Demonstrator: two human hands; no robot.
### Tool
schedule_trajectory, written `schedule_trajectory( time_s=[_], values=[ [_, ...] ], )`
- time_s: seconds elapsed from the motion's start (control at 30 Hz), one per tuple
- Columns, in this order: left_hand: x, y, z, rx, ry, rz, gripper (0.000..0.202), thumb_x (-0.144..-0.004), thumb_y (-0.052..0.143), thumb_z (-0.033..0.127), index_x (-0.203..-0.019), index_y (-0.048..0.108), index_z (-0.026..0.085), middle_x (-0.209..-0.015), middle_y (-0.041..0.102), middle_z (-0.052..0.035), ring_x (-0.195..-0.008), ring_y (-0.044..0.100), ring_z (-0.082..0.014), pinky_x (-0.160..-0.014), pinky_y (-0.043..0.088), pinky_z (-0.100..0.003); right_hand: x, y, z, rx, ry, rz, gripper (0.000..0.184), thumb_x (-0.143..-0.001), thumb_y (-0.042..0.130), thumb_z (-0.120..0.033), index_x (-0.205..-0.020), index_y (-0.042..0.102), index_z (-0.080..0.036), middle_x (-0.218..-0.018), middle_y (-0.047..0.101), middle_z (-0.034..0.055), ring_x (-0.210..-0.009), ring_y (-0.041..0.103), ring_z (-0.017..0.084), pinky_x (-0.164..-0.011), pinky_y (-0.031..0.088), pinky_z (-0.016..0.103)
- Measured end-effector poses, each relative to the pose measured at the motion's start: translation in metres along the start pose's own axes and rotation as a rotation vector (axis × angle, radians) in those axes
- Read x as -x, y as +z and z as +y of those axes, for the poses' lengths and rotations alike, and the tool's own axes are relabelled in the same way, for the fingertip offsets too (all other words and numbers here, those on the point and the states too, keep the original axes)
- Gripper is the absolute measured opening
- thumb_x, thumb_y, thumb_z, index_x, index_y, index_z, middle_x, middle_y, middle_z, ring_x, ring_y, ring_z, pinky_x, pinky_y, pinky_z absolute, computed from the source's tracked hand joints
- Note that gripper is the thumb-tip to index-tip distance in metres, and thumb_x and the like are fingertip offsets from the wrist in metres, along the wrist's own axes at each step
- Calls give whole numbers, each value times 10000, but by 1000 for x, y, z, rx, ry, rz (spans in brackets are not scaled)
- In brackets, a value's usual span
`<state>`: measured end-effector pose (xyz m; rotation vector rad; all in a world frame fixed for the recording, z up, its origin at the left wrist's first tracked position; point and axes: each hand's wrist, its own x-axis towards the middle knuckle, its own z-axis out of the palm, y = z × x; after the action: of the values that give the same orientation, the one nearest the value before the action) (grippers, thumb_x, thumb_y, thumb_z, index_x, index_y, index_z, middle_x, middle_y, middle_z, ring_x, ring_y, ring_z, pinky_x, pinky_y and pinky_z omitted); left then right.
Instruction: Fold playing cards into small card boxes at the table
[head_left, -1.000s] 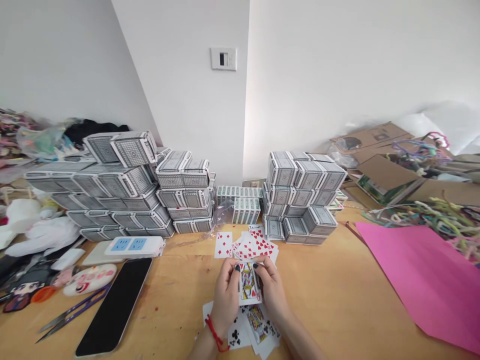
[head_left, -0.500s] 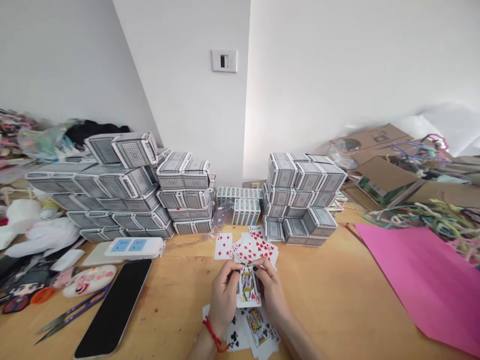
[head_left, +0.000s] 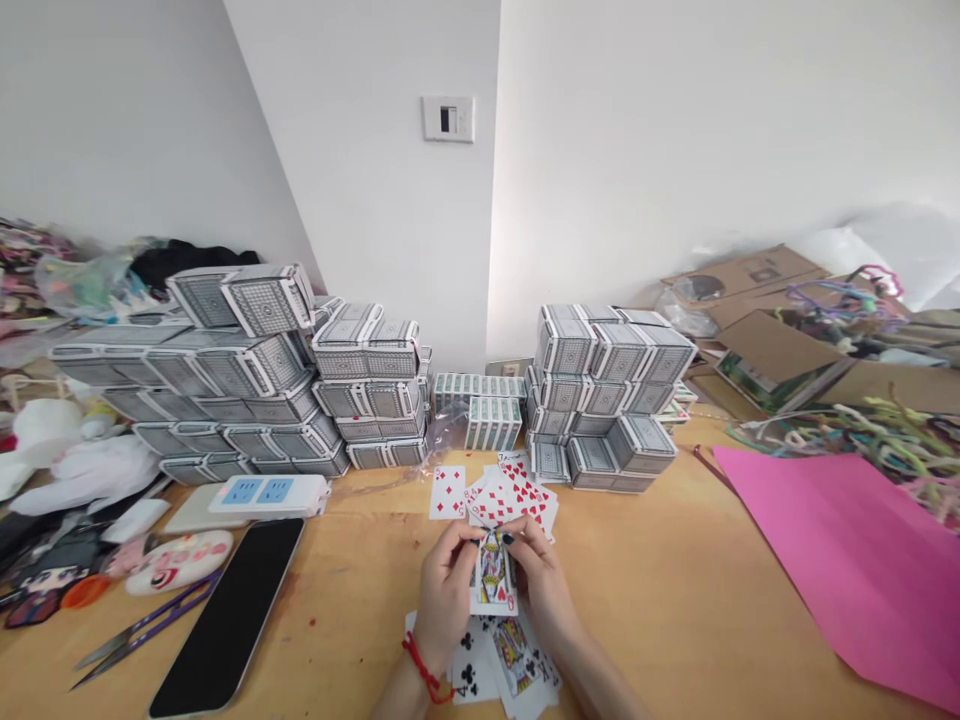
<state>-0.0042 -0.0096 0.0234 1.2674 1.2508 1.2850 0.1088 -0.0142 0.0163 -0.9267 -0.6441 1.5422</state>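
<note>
A queen of hearts playing card (head_left: 495,580) is pinched at its upper edge by both hands, face toward me. My left hand (head_left: 446,575), with a red cord at the wrist, grips its left side. My right hand (head_left: 541,570) grips its right side. Whether more cards lie behind it I cannot tell. Under my hands lie loose face-up cards, among them a club card (head_left: 469,665) and a picture card (head_left: 514,655). Beyond the fingers is a spread of red cards (head_left: 502,495), with a five of diamonds (head_left: 448,492) at its left.
Blocks folded from cards stand stacked at left (head_left: 225,370) and right (head_left: 607,390), with green-backed blocks (head_left: 493,422) between. At left lie a black phone (head_left: 232,615), thread snips (head_left: 146,630) and a power strip (head_left: 270,494). Pink paper (head_left: 847,560) lies right, near cardboard boxes (head_left: 765,350).
The queen card has shifted very slightly left between my fingers. Both hands keep nearly the same place and the same grip.
</note>
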Motion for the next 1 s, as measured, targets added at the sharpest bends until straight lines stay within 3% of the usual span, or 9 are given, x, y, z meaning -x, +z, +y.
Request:
schedule_trajectory(
  time_s=[0.27, 0.47, 0.6, 0.8, 1.0],
  values=[
    [1, 0, 1, -92, 71, -31, 118, -743, 459, 223, -691, 560, 189, -671, 562, 4, -655, 530, -157, -615, 414, -237, 1, 0, -3, 109, -15, -30, 149, -680, 595, -303, -789, 639, -211, -721, 601, -14, -662, 503, 151, -599, 368, 233],
    [0, -4, 1, -119, 101, -43, 130, -765, 441, 222, -698, 547, 187, -678, 563, 5, -651, 533, -151, -615, 419, -238, -6, -4, 5, -55, 82, 0, 212, -668, 629, -404, -696, 648, -195, -589, 568, -24, -592, 498, 136, -573, 377, 231],
    [-1, -8, -1, -124, 99, -62, 131, -777, 433, 230, -725, 546, 189, -698, 564, 1, -688, 539, -158, -635, 417, -245, -8, -3, 4, -154, 169, -27, 220, -623, 693, -383, -599, 605, -183, -517, 520, -40, -482, 450, 98, -507, 362, 216],
    [-3, -7, -2, -39, 32, -37, 107, -772, 436, 240, -755, 527, 188, -703, 559, 2, -670, 520, -154, -604, 405, -241, -6, -2, -1, -104, 105, -126, 185, -646, 697, -332, -733, 631, -182, -619, 586, -11, -565, 513, 122, -575, 392, 239],
    [-3, -6, -6, 27, -12, -53, 89, -764, 453, 234, -756, 529, 189, -688, 549, 13, -638, 495, -141, -581, 386, -229, -7, -6, 2, -101, 105, -57, 184, -613, 710, -289, -747, 661, -173, -639, 622, 13, -584, 532, 136, -572, 390, 243]
  ],
)
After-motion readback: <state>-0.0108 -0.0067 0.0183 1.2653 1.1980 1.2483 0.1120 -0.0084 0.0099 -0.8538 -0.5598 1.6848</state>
